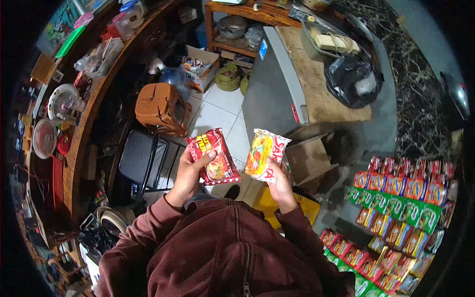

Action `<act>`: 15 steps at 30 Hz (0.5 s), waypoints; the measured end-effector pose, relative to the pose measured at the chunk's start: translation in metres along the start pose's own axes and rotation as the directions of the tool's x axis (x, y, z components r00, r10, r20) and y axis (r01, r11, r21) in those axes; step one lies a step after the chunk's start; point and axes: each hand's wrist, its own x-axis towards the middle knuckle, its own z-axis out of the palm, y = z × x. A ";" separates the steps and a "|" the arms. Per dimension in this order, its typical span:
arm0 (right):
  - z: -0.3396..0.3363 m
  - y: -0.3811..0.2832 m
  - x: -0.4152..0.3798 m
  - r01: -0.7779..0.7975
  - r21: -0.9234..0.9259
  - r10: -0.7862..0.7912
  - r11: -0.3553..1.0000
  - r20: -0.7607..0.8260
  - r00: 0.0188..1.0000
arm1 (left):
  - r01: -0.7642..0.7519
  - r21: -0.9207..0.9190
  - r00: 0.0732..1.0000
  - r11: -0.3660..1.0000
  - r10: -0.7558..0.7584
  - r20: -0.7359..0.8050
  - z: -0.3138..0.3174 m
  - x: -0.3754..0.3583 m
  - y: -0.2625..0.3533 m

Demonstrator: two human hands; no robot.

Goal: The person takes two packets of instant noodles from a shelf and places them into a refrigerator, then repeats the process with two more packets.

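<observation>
In the head view, my left hand (189,174) is closed around a dark red instant noodle packet (221,161), the thumb lying across its front. My right hand (281,184) grips a white and yellow instant noodle packet (261,152) by its lower right side, thumb on the front. Both packets are held up side by side before my chest, a small gap between them. Their printed fronts face me. The fingers behind each packet are mostly hidden.
A grey fridge (269,89) lies ahead, with a black plastic bag (354,81) on top. Strips of colourful sachets (391,208) hang at right. A black folding chair (143,158) and a brown stool (159,106) stand left. Beyond are green gas cylinders (227,78) and a cardboard box (204,69).
</observation>
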 end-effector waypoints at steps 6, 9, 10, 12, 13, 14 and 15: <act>0.019 0.001 0.044 -0.099 -0.084 0.102 0.992 0.029 0.994 | -0.031 -0.062 0.996 0.998 0.025 -0.084 -0.018 0.028 0.011; 0.039 -0.002 0.071 -0.155 -0.129 0.162 0.979 0.045 0.986 | -0.029 -0.104 0.995 0.994 0.018 -0.102 -0.027 0.047 0.026; 0.047 -0.002 0.081 -0.163 -0.138 0.172 0.977 0.061 0.983 | -0.037 -0.115 0.994 0.993 0.024 -0.107 -0.032 0.056 0.030; 0.066 -0.004 0.103 -0.149 -0.146 0.163 0.978 0.089 0.983 | -0.047 -0.136 0.993 0.990 0.032 -0.110 -0.043 0.077 0.041; 0.072 -0.002 0.116 -0.139 -0.148 0.154 0.979 0.091 0.984 | -0.052 -0.138 0.994 0.989 0.038 -0.102 -0.049 0.089 0.048; 0.076 0.000 0.130 -0.128 -0.133 0.142 0.983 0.096 0.985 | -0.049 -0.127 0.994 0.991 0.036 -0.101 -0.053 0.101 0.056; 0.087 -0.002 0.143 -0.118 -0.121 0.130 0.986 0.101 0.986 | -0.047 -0.119 0.994 0.992 0.035 -0.101 -0.058 0.113 0.066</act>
